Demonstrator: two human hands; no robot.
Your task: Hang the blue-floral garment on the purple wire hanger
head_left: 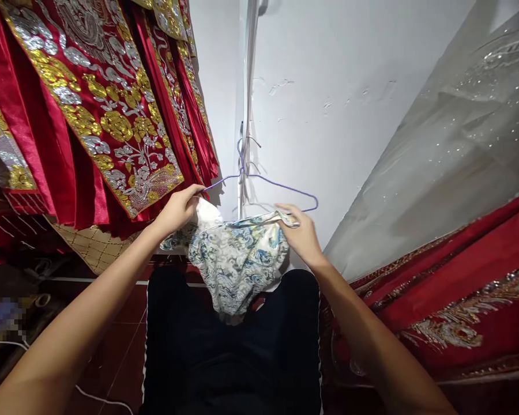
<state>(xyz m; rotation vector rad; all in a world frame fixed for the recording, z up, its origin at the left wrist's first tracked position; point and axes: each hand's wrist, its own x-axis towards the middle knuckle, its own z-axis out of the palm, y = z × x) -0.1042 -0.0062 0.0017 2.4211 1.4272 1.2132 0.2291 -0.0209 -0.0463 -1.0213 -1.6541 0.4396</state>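
Note:
A purple wire clothes hanger (281,185) is held upright in front of the white wall, its hook at the top. Around its left end, my left hand (179,210) is closed, with the white inner side of a patterned garment (237,262) at the fingertips. The garment is white with blue, green and yellow swirls and hangs gathered above my lap. My right hand (300,231) pinches its upper right edge just below the hanger's right end, which sticks out free of the cloth. Part of the hanger's lower bar is hidden behind the garment.
Red robes (116,109) with gold and silver embroidery hang at the left. On the right hang a sparkling whitish gown (454,150) and a red beaded cloth (471,294). A white cable (99,399) lies on the dark red floor at lower left.

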